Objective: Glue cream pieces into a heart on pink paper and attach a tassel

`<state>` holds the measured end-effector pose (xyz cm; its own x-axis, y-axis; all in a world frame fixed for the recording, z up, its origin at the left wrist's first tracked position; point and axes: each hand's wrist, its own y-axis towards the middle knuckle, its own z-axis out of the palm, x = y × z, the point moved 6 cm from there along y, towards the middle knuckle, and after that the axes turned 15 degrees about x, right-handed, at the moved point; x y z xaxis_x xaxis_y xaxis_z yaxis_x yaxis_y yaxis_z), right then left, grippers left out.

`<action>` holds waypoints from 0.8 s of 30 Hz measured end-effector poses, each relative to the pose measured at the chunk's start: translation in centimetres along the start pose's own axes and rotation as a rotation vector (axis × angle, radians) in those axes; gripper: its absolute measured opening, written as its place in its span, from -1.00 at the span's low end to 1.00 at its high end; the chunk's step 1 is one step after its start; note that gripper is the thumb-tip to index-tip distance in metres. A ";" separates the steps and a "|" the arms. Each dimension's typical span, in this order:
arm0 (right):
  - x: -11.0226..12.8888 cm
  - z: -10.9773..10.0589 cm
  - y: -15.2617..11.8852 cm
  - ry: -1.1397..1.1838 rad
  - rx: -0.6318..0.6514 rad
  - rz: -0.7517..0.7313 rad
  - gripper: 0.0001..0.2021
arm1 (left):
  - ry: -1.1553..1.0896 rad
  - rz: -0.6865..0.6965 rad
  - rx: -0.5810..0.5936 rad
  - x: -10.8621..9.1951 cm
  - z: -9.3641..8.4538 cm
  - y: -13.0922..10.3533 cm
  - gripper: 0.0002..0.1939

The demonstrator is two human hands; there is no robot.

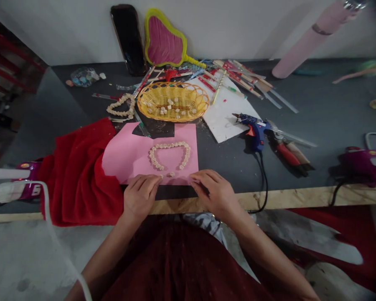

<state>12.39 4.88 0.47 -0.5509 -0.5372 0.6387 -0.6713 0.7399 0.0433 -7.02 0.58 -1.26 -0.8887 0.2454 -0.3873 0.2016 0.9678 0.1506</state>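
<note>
On a sheet of pink paper, small cream-coloured pieces stand in a curved row, like an arch with its gap toward me. One loose cream-coloured piece lies below that gap. My left hand is at the paper's near edge, thumb and fingers pinched on a small pale piece. To its right, my right hand is also pinched, its fingertips at the paper's lower right corner; whatever they hold is too small to make out. A yellow wicker basket behind the paper contains several similar pieces.
A red cloth lies left, beside a purple device. Right are a blue glue gun with its cord, and red-handled pliers. A heart-shaped ring, phone, hand mirror shape and pink bottle stand farther back.
</note>
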 end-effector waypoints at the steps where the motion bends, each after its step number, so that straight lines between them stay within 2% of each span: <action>1: 0.1 0.4 0.0 -0.006 0.014 -0.009 -0.80 | 0.025 0.012 0.012 0.1 0.3 -0.1 -0.84; 5: 0.4 1.4 0.0 -0.021 0.066 -0.029 -0.80 | 0.047 0.025 0.055 0.2 0.9 0.0 -0.83; 8: 0.7 1.6 0.1 -0.027 0.074 -0.025 -0.80 | 0.089 0.065 0.029 -0.5 0.4 0.2 -0.88; 13: 2.5 1.2 0.7 -0.147 -0.058 -0.030 -0.86 | 0.166 0.145 -0.039 -1.5 -1.2 -0.2 -0.90; 18: 4.3 2.4 2.0 -0.352 -0.126 0.029 -0.87 | 0.149 0.193 0.071 -1.0 -1.0 -1.8 -0.85; 24: 4.0 4.3 3.7 -0.448 -0.113 0.149 -0.81 | 0.109 0.214 0.161 0.1 0.3 -3.3 -0.77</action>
<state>5.57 3.76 -0.12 -0.8130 -0.5251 0.2517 -0.5244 0.8481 0.0757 -7.63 -2.54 -2.10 -0.8561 0.4459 -0.2612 0.4443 0.8932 0.0687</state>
